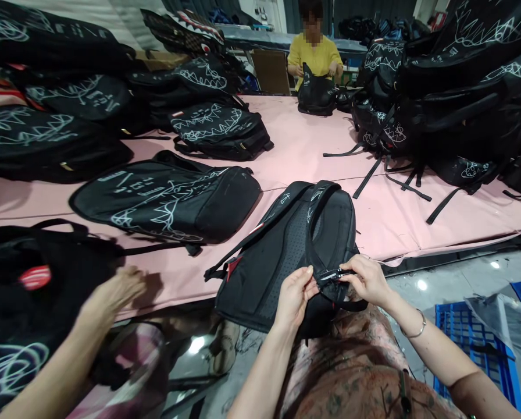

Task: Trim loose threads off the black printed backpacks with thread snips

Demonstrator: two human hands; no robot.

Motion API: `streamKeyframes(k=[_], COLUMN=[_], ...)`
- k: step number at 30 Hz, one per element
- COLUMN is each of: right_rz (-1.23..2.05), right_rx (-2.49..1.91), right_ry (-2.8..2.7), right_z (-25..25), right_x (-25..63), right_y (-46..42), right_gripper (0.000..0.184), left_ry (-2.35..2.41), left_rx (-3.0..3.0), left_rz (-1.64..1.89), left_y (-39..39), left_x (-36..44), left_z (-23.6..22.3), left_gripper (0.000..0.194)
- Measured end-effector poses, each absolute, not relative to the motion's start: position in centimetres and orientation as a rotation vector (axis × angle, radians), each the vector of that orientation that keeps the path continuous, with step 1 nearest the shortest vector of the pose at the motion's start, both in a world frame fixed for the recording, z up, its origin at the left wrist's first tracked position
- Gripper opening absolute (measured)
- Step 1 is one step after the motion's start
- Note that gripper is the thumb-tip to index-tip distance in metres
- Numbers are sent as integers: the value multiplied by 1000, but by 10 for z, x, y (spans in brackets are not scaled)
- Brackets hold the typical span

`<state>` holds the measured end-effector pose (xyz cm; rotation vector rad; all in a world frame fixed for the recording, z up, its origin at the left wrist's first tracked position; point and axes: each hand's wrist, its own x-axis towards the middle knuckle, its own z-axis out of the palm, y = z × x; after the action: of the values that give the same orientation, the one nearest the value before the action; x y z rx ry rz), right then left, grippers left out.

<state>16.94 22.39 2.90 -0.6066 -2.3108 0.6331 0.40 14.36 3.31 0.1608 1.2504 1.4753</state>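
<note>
A black backpack (282, 256) lies back-side up at the near edge of the pink table (304, 151), its shoulder straps on top. My left hand (296, 294) pinches the lower end of one strap (334, 274). My right hand (367, 279) pinches the same strap end from the other side, fingers closed on it. Both hands meet just over the table's edge, above my lap.
Another person's arm (99, 314) reaches in at the lower left towards a black bag (34, 291). Black backpacks with white scribble print lie and pile up left, centre and right. A person in yellow (315, 55) handles a bag at the far end. A blue crate (470, 331) sits on the floor.
</note>
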Motion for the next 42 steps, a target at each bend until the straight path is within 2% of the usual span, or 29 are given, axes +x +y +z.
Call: streamKeyframes(k=[11,19,27,34,38,42], right_rz=[648,930,705,668,742,1062], right_rx=[-639,-723,-638,-576,-598,-777], right_ry=[-2325,-2138,-2302,-2345,-2304,-2039], right_z=[26,23,24,24,21,14], right_x=[165,165,177,174,167,158], right_y=[220,218,226,224,219,213], right_gripper=[13,10,14,14,12,11], left_ry=[1246,1238,1246,1247,1246,1258], left_rx=[145,153,151,141,139,135], left_rz=[1479,1470,1464,1444,1441,1435], left_y=[143,144,144,144,144,144], left_x=[6,6,6,6,7,7], left_z=[32,33,34,35,33,33], left_gripper=[36,35,33,33,33,33])
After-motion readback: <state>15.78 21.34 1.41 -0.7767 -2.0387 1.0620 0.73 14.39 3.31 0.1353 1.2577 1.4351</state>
